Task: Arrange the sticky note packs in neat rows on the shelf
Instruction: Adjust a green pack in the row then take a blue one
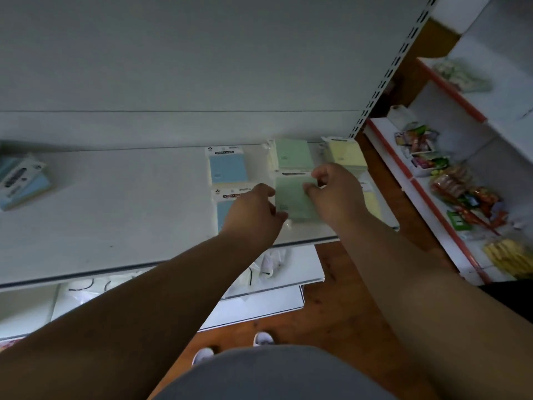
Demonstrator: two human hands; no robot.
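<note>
On the white shelf, sticky note packs lie in two rows at the right end. The back row holds a blue pack, a green pack and a yellow pack. In the front row a blue pack is partly hidden under my left hand. Both hands pinch the front green pack, my left hand at its left edge and my right hand at its right edge. A front yellow pack peeks out behind my right hand. Loose blue packs lie at the far left.
A slotted upright ends the shelf on the right. Beyond it, red-edged shelves hold snack packets. White bags sit on the lower shelves. Wooden floor and my shoes show below.
</note>
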